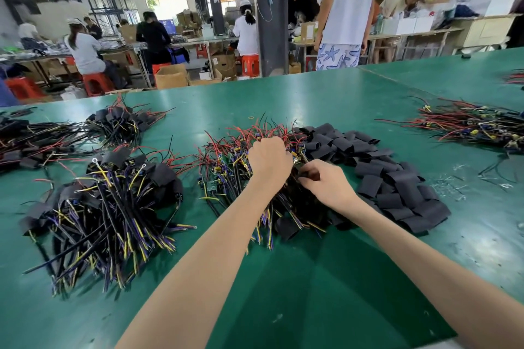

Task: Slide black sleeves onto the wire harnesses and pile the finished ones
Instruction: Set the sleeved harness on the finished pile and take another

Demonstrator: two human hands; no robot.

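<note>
A heap of bare wire harnesses with red, black, yellow and blue wires lies in the middle of the green table. My left hand grips one harness in a fist at the heap's top. Just to its right, my right hand pinches a black sleeve by that harness's end. Loose flat black sleeves are spread to the right of the heap. A pile of sleeved harnesses sits to the left.
More sleeved harnesses lie at the far left and back left. Another bundle of bare harnesses lies at the right. Beyond the table's far edge, people work at benches among red stools and cardboard boxes.
</note>
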